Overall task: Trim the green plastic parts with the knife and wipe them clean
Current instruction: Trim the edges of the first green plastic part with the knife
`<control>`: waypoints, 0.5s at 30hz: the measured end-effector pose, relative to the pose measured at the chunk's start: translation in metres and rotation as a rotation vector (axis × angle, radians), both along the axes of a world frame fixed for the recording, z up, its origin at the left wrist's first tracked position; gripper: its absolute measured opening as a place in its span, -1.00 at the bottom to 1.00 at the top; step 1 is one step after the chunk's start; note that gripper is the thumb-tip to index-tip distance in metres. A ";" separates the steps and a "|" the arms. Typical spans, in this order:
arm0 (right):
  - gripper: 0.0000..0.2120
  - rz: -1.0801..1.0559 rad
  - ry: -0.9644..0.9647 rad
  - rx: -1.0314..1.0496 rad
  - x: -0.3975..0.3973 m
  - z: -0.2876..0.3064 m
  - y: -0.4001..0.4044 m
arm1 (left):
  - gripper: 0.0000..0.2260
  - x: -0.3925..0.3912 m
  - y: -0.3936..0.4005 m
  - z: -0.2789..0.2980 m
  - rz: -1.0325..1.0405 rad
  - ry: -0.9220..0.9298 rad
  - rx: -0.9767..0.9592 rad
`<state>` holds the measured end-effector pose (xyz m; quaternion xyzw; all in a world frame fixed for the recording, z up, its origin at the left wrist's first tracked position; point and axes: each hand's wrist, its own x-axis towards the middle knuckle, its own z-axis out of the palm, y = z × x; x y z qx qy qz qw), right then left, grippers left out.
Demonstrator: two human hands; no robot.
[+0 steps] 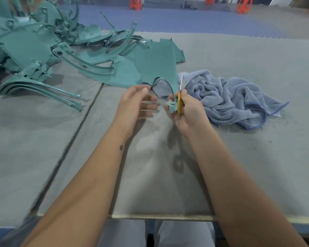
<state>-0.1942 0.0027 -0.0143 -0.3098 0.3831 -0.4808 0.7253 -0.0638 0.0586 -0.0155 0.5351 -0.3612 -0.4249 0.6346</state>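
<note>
Right hand (187, 111) grip closed on knife (180, 97) and green part (157, 65), left hand (137, 102) grip wide, blurred: blade likely to nick nearby fingers

Teal-green parts (155, 63), yellow knife (180, 104), seemingly blue-grey towel (227, 98).

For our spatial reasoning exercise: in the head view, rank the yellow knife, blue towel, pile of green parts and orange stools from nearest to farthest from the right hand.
1. Yellow knife, in the right hand.
2. Blue towel, just right.
3. Pile of green parts, far left.
4. Orange stools, on the floor beyond the table.
</note>
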 end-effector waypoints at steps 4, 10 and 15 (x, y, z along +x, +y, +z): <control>-0.67 0.070 0.278 -0.182 0.003 -0.004 0.003 | -0.74 -0.014 0.007 -0.007 -0.064 -0.362 0.015; -0.75 0.146 0.304 -0.340 0.006 -0.006 0.009 | -0.81 -0.012 0.009 -0.007 -0.197 -0.271 -0.052; -0.73 -0.119 0.347 -0.414 0.005 -0.009 0.005 | -0.96 -0.008 0.005 -0.010 -0.230 -0.467 0.023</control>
